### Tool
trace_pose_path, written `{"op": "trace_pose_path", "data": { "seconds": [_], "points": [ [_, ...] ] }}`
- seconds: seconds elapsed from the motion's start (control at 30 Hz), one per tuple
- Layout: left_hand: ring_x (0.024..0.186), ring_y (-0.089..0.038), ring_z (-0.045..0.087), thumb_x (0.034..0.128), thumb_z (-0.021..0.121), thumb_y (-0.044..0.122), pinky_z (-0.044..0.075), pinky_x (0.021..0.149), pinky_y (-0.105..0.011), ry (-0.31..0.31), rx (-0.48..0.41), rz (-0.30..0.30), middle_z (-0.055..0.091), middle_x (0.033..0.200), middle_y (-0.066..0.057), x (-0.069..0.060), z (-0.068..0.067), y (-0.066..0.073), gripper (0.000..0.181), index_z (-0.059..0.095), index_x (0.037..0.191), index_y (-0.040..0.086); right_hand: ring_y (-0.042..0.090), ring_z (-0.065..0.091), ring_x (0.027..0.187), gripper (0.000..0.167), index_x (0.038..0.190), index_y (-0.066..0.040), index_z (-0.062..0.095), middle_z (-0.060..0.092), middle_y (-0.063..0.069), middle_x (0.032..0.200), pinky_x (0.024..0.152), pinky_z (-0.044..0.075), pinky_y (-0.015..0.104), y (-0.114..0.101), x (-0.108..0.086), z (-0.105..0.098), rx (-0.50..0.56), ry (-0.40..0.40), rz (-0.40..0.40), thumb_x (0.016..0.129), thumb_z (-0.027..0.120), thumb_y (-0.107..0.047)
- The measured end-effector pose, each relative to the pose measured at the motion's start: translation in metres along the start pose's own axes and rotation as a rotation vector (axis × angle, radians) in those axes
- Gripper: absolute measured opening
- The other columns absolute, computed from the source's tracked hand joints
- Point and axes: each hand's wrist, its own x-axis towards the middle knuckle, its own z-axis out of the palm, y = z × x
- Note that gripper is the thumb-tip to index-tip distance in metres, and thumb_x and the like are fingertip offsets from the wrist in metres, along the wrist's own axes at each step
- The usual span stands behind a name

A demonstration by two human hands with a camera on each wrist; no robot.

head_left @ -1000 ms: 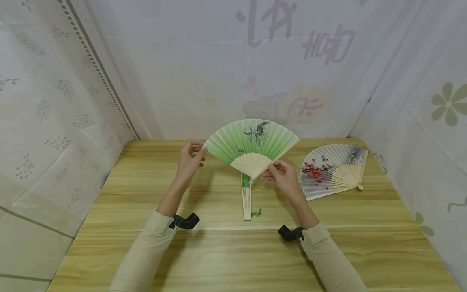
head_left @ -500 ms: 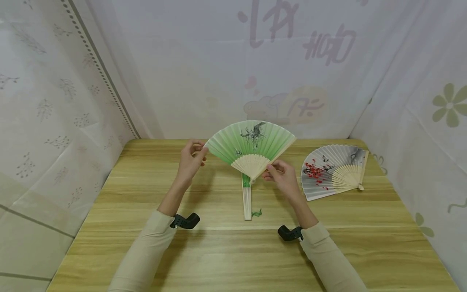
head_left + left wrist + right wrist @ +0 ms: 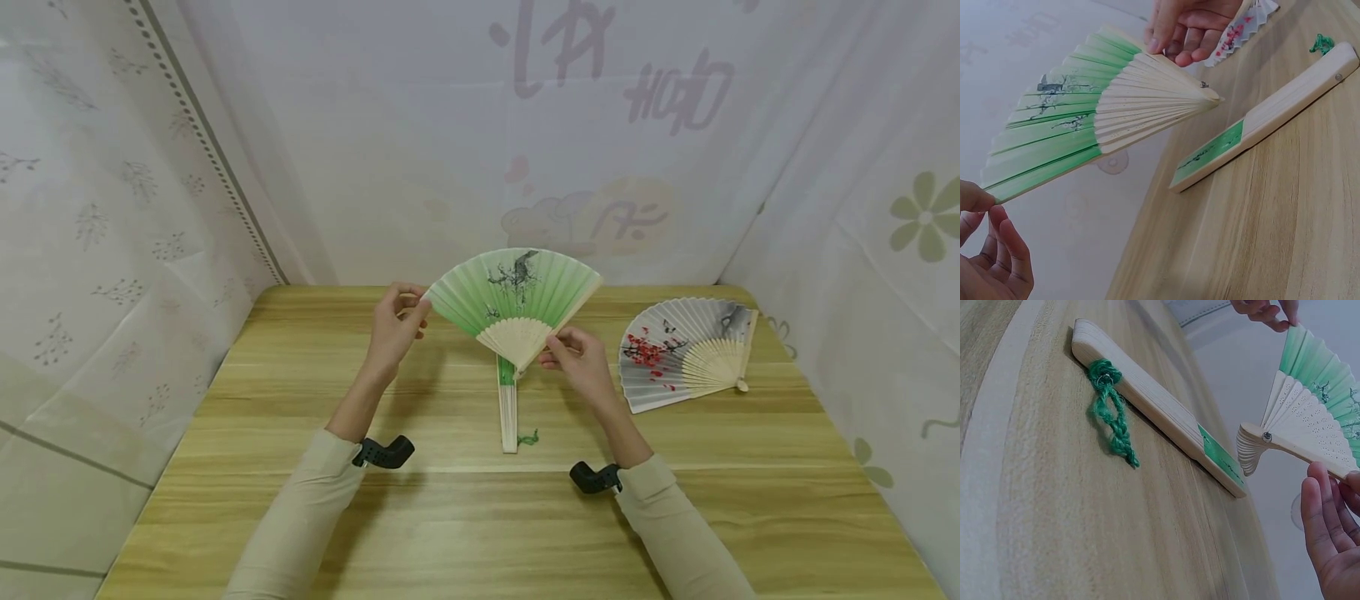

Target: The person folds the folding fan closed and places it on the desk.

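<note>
A green folding fan [image 3: 517,292] with a dark branch print is spread out in the air over the back half of the table. My left hand [image 3: 396,325] pinches its left outer corner between thumb and finger, clearest in the left wrist view. At the other side, my right hand [image 3: 581,362] pinches the pale right guard stick, thumb on top. Beneath the spread fan, a folded green fan [image 3: 507,417] lies on the table, its upper end hidden in the head view. A green cord [image 3: 1113,412] hangs from its pivot end.
To the right, a spread grey fan [image 3: 686,354] with red blossoms lies on the wooden table [image 3: 450,525]. A printed cloth [image 3: 390,150] stands behind the table's far edge, with more cloth at both sides.
The held green fan's right edge has swung slightly left and its spread has narrowed a little. Both hands have drawn slightly closer together. The fans on the table have not moved.
</note>
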Motion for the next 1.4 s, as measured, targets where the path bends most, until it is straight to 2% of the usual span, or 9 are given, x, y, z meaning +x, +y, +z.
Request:
{"op": "trace_pose_path", "data": {
  "seconds": [0.17,0.4,0.6,0.8,0.97,1.23,1.4],
  "points": [
    [0.071,-0.016,0.058,0.1019,0.062,0.009,0.052,0.060,-0.025,0.016,0.014,-0.001,0.061,0.109,-0.022,0.001,0.004,0.003,0.021,0.055,0.120,0.000,0.043,0.069,0.087,0.021,0.108,0.013,0.061,0.063,0.028,0.100,0.079,0.059,0.043,0.001,0.001,0.000,-0.006,0.004,0.004,0.103,0.062,-0.008],
    [0.072,-0.017,0.058,0.1018,0.062,0.009,0.051,0.061,-0.026,0.004,0.002,0.017,0.061,0.106,-0.018,0.004,0.009,0.005,0.021,0.055,0.119,0.000,0.050,0.067,0.089,0.021,0.108,0.013,0.062,0.063,0.030,0.099,0.081,0.057,0.052,0.002,0.002,0.001,-0.011,-0.004,0.000,0.103,0.062,-0.007],
    [0.071,-0.017,0.057,0.1018,0.062,0.009,0.050,0.059,-0.025,-0.008,-0.011,0.033,0.061,0.104,-0.015,0.005,0.012,0.007,0.020,0.054,0.118,0.000,0.052,0.065,0.091,0.025,0.109,0.013,0.062,0.063,0.031,0.099,0.083,0.055,0.054,0.001,0.002,0.002,-0.019,-0.013,0.002,0.103,0.063,-0.011],
    [0.071,-0.017,0.058,0.1021,0.063,0.011,0.051,0.060,-0.025,-0.030,0.000,0.049,0.060,0.104,-0.019,0.008,0.013,0.008,0.025,0.053,0.120,-0.004,0.053,0.065,0.090,0.025,0.109,0.014,0.063,0.063,0.032,0.099,0.082,0.055,0.055,0.000,0.002,0.003,-0.037,-0.015,-0.004,0.103,0.063,-0.010],
    [0.070,-0.018,0.058,0.1020,0.063,0.009,0.050,0.059,-0.025,-0.033,0.007,0.056,0.061,0.102,-0.017,0.009,0.015,0.009,0.020,0.055,0.118,-0.002,0.050,0.066,0.088,0.023,0.109,0.014,0.064,0.064,0.032,0.098,0.081,0.056,0.055,-0.001,0.002,0.005,-0.052,-0.020,-0.016,0.103,0.062,-0.008],
    [0.068,-0.018,0.058,0.1007,0.062,0.005,0.050,0.058,-0.026,-0.045,0.016,0.070,0.062,0.108,-0.025,0.009,0.018,0.011,0.015,0.056,0.114,0.001,0.054,0.065,0.090,0.020,0.110,0.014,0.064,0.064,0.030,0.099,0.080,0.057,0.052,0.000,0.003,0.008,-0.084,-0.038,-0.041,0.103,0.061,-0.005],
    [0.068,-0.018,0.058,0.1015,0.061,0.006,0.051,0.059,-0.029,-0.058,0.035,0.079,0.062,0.108,-0.023,0.009,0.018,0.011,0.015,0.056,0.115,0.002,0.057,0.064,0.091,0.020,0.111,0.013,0.065,0.066,0.028,0.098,0.080,0.056,0.054,0.000,0.003,0.010,-0.107,-0.040,-0.036,0.103,0.061,-0.005]
  ]
}}
